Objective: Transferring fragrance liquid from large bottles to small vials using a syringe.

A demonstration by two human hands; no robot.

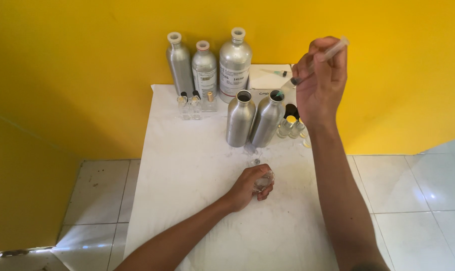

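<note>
Head camera looks down on a white cloth-covered surface (187,165) pushed against a yellow wall (87,60). At the back stand three silver metal bottles (203,65) with pale stoppers; the middle and the right one carry white rectangular labels with dark print. Just in front of them sit three small clear glass bottles (195,106), two with dark tops and one with a gold top. Two more silver metal bottles, open at the neck (255,118), lean together nearer the middle, unlabelled on the sides that show. Behind them lies a white sheet of paper (265,78) with a second syringe on it, and a few little vials (292,128) cluster beside the open pair.

The left hand (250,186) rests on the surface, its fingers closed round a small clear glass bottle (262,179) whose neck points toward the open metal bottles. The right hand (320,80) is raised above the vials, fingers pinched on a clear plastic syringe (324,56) held slantwise, dark tip downward.
</note>
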